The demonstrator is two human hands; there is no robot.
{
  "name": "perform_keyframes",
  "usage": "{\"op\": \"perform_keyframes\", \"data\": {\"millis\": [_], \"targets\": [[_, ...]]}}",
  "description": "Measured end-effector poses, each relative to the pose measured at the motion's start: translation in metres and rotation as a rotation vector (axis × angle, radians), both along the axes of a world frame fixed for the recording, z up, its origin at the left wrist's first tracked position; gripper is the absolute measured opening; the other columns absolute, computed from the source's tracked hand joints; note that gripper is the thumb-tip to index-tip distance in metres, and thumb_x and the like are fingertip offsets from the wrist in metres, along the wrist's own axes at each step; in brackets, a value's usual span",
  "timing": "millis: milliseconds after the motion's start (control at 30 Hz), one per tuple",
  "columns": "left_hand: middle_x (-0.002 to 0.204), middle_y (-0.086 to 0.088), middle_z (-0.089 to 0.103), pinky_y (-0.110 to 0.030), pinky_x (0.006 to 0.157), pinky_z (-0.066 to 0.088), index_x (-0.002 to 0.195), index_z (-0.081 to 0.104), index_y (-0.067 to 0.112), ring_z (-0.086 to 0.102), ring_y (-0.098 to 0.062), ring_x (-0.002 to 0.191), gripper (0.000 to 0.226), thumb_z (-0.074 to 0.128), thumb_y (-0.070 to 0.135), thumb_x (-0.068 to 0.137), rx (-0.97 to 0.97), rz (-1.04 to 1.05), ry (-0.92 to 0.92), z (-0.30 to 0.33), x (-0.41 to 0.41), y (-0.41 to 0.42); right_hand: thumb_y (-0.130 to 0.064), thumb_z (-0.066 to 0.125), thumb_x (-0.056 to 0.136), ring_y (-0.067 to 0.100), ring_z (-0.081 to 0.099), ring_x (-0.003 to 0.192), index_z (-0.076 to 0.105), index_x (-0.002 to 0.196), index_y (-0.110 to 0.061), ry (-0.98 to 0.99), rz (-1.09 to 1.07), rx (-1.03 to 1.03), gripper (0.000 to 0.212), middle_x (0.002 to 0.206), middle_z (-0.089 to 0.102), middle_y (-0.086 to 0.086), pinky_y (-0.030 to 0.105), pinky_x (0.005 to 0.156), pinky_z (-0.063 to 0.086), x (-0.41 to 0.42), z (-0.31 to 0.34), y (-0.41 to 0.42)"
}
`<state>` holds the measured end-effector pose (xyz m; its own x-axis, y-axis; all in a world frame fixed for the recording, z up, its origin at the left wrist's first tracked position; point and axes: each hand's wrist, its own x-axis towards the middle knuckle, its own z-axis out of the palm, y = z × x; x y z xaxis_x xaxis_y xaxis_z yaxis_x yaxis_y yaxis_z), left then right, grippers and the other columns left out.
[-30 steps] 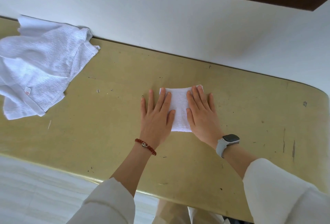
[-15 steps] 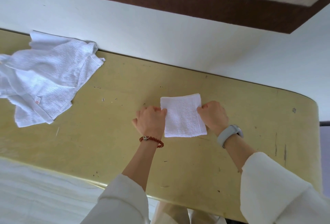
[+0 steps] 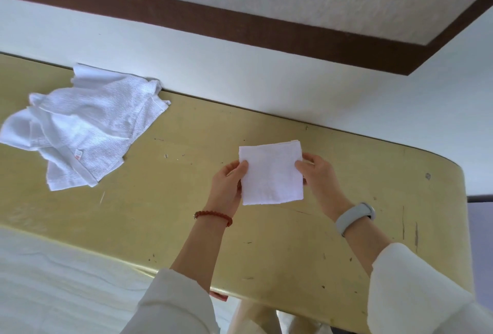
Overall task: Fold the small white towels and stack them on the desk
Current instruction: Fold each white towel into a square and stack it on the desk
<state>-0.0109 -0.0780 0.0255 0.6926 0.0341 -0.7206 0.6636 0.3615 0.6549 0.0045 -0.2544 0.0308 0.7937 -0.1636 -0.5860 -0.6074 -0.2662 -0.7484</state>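
Yellowish, scuffed tabletop set against a white wall with a brown band above; its right end is rounded. Item one: folded towel, small, white, a neat square, located toward the right half of the tabletop, between the far edge and the near edge. It appears to be just lifted or barely resting; which one cannot be told. Left hand, red bead bracelet at the wrist, pinches the towel's left edge, thumb on top. Right hand, grey band at the wrist, pinches the right edge likewise. Both hands are closed on the cloth, one on each side. Item two: heap of unfolded towels, white, rumpled, at the far left of the tabletop, touching the wall edge, well apart from the folded piece. Step judged in hand: placing the finished square as the base of the stack. Handling notes: keep both pinches level so the layers do not slide apart; set it down flat with edges parallel to the tabletop's far edge; pick a spot away from the heap and back from the rounded end; press lightly before releasing, since terry springs open.
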Motion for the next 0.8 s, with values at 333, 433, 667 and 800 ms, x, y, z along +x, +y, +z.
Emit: {"op": "perform_keyframes", "data": {"millis": [333, 433, 667, 800], "targets": [[0.072, 0.006, 0.051, -0.023, 0.059, 0.039, 0.091, 0.051, 0.010, 0.047, -0.013, 0.066, 0.018, 0.045, 0.026, 0.096, 0.651, 0.119, -0.257, 0.080, -0.070, -0.011, -0.020, 0.044, 0.095, 0.011, 0.044, 0.063, 0.049, 0.091, -0.011, -0.392, 0.186, -0.012, 0.012, 0.072, 0.049, -0.004, 0.019, 0.056, 0.036, -0.047, 0.060, 0.022], [0.066, 0.003, 0.051, -0.031, 0.052, 0.030, 0.093, 0.046, 0.011, 0.047, -0.017, 0.058, 0.016, 0.041, 0.026, 0.097, 0.987, 0.199, -0.317, 0.099, -0.108, -0.010, -0.015, 0.041, 0.096, 0.011, 0.033, 0.048, 0.045, 0.092, -0.007, -0.666, 0.295, -0.127, 0.010, 0.056, 0.037, -0.006, 0.023, 0.045, 0.027, -0.074, 0.077, 0.044], [0.083, -0.014, 0.064, -0.038, 0.060, 0.038, 0.104, 0.047, 0.006, 0.057, -0.038, 0.078, 0.025, 0.037, 0.027, 0.098, 1.227, 0.405, -0.236, 0.127, -0.205, 0.060, -0.012, 0.040, 0.096, 0.022, 0.039, 0.054, 0.050, 0.107, -0.002, -0.819, 0.551, -0.100, 0.018, 0.057, 0.038, -0.012, 0.029, 0.053, 0.027, -0.139, 0.109, 0.125], [0.072, -0.007, 0.058, -0.037, 0.057, 0.038, 0.103, 0.046, 0.007, 0.054, -0.034, 0.072, 0.024, 0.033, 0.027, 0.098, 1.266, 0.571, -0.159, 0.146, -0.286, 0.131, -0.011, 0.040, 0.096, 0.016, 0.040, 0.050, 0.049, 0.102, -0.003, -0.833, 0.722, 0.068, 0.013, 0.058, 0.042, -0.002, 0.032, 0.052, 0.025, -0.198, 0.131, 0.209]]}}
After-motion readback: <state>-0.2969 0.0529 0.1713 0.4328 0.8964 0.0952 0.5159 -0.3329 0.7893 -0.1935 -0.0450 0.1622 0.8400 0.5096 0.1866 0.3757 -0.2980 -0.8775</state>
